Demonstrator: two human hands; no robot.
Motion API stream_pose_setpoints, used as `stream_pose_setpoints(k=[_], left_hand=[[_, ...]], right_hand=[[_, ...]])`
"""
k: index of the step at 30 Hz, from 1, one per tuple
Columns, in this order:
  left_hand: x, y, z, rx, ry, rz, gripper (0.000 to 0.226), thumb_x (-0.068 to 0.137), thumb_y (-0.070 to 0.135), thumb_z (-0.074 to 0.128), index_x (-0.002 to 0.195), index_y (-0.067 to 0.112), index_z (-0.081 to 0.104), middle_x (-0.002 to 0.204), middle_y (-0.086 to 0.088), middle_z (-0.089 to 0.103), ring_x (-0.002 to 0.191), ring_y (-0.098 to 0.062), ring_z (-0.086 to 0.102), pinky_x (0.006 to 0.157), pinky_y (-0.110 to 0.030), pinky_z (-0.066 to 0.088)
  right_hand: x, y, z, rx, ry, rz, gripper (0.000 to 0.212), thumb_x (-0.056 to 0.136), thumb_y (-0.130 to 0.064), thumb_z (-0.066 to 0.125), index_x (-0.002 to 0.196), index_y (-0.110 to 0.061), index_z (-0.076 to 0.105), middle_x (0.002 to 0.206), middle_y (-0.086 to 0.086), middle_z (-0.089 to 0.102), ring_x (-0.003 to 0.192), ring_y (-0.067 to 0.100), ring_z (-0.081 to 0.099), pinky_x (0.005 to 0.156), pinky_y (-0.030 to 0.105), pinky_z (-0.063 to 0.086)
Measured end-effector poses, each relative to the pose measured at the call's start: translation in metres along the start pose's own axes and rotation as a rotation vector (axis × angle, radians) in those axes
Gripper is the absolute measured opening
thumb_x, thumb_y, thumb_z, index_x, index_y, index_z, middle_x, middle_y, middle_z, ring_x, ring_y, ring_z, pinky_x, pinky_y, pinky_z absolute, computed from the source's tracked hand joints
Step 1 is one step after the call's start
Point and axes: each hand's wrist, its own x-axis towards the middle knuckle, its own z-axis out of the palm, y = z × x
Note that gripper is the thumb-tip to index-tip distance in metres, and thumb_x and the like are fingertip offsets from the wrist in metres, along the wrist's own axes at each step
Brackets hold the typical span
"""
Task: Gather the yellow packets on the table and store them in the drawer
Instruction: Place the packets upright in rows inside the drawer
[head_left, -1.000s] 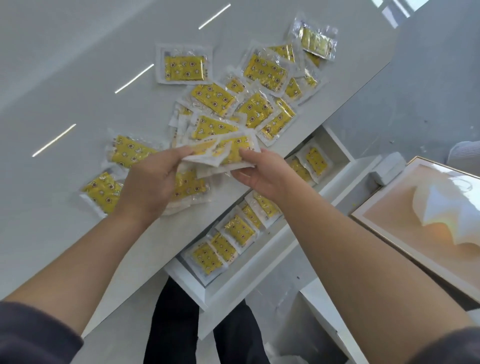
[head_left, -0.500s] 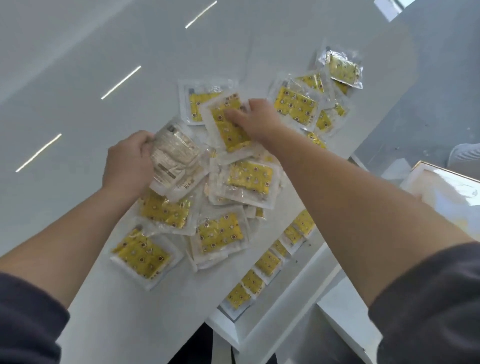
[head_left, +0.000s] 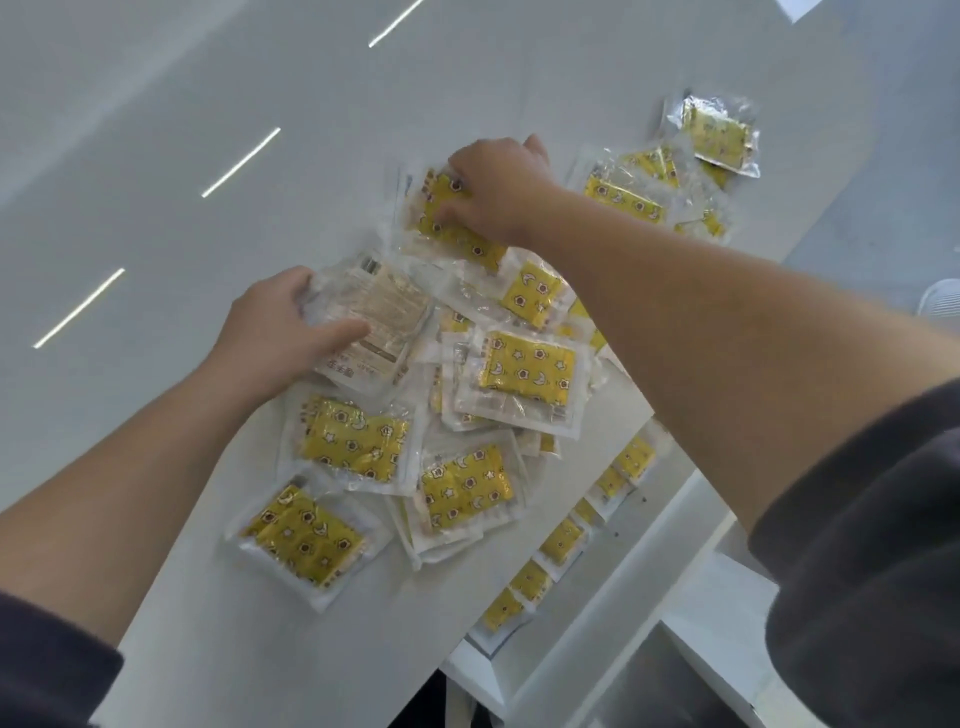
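Note:
Several yellow packets in clear wrappers lie heaped on the white table. My left hand grips a stack of packets turned printed-back up, thumb across the top. My right hand reaches farther out and pinches a yellow packet at the far side of the heap. More packets lie face up near me, such as one in the middle and one at the near left. A separate group sits at the far right. The open white drawer under the table edge holds a row of packets.
The table's edge runs diagonally from lower left to upper right, with the drawer sticking out below it. Grey floor lies beyond at the right. Dark trousers show below the drawer at the bottom edge.
The view has swung toward the table and closer. My right hand left the stack and reached out onto a far packet; my left hand keeps the flipped stack.

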Motion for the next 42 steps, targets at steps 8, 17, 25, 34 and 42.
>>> stream_pose_setpoints(k=[8, 17, 25, 34, 42], left_hand=[[-0.059, 0.066, 0.021, -0.338, 0.018, 0.129, 0.024, 0.077, 0.018, 0.079, 0.094, 0.014, 0.064, 0.096, -0.011, 0.07, 0.086, -0.024, 0.069, 0.083, -0.042, 0.056], [-0.14, 0.138, 0.179, -0.282, -0.309, 0.142, 0.037, 0.08, 0.02, 0.077, 0.114, 0.02, 0.062, 0.107, 0.005, 0.071, 0.093, -0.011, 0.07, 0.087, -0.041, 0.056], [-0.19, 0.096, 0.317, 0.085, -0.206, -0.055, 0.036, 0.085, 0.015, 0.065, 0.06, 0.025, 0.041, 0.064, 0.006, 0.041, 0.057, -0.009, 0.043, 0.05, -0.026, 0.027], [-0.192, 0.044, 0.34, 0.278, 0.094, -0.109, 0.011, 0.095, 0.019, 0.052, 0.093, 0.013, 0.044, 0.072, -0.007, 0.056, 0.062, -0.028, 0.053, 0.053, -0.039, 0.045], [-0.165, 0.04, 0.364, 0.389, 0.201, -0.159, 0.038, 0.098, 0.015, 0.047, 0.135, 0.014, 0.041, 0.087, -0.018, 0.067, 0.078, -0.038, 0.064, 0.061, -0.041, 0.047]], right_hand=[[-0.105, 0.048, -0.036, 0.65, 0.214, 0.154, 0.042, 0.083, -0.04, 0.07, 0.074, -0.008, 0.044, 0.068, 0.002, 0.037, 0.062, 0.016, 0.036, 0.056, 0.028, 0.03], [-0.268, 0.199, 0.031, 1.095, -0.02, 0.487, 0.012, 0.084, -0.03, 0.074, 0.09, -0.022, 0.067, 0.089, 0.004, 0.075, 0.081, 0.021, 0.073, 0.082, 0.045, 0.059], [-0.308, 0.254, 0.125, 1.062, -0.239, 0.596, 0.024, 0.087, -0.023, 0.07, 0.11, -0.016, 0.064, 0.104, 0.001, 0.072, 0.09, 0.016, 0.071, 0.086, 0.04, 0.058], [-0.271, 0.219, 0.174, 0.849, -0.32, 0.466, 0.053, 0.085, -0.037, 0.069, 0.13, -0.014, 0.051, 0.122, 0.004, 0.063, 0.11, 0.023, 0.063, 0.092, 0.042, 0.053], [-0.235, 0.21, 0.21, 0.509, -0.597, 0.241, 0.058, 0.091, -0.03, 0.064, 0.137, -0.001, 0.043, 0.136, 0.014, 0.052, 0.12, 0.026, 0.054, 0.092, 0.03, 0.048]])
